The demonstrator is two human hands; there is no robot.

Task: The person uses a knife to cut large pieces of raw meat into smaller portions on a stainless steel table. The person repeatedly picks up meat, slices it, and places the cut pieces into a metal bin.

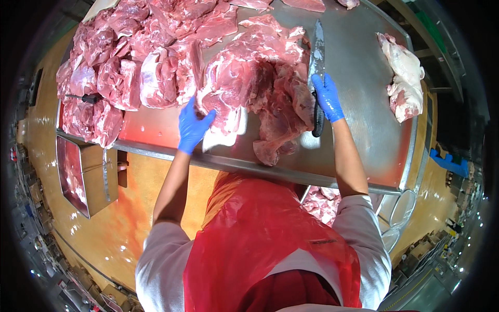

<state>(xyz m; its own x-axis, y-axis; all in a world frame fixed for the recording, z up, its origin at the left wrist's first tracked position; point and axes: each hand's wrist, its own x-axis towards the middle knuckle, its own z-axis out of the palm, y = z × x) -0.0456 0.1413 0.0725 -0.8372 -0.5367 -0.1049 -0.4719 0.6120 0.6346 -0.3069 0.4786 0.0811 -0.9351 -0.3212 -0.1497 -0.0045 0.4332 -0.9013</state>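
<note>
A large slab of raw red meat lies on the metal table in front of me, with a darker, ragged flap hanging toward the near edge. My left hand, in a blue glove, is at the slab's near left edge, fingers and thumb apart. Along the slab's right side lies a long knife, its blade pointing away from me and its black handle toward me. The gloved fingers of my right hand are on the knife where blade meets handle; the grip is partly hidden.
Many raw meat pieces are heaped at the left, with a dark-handled tool among them. A pale, skin-covered piece lies at the table's right edge. A metal bin stands below left; more meat sits under the near edge.
</note>
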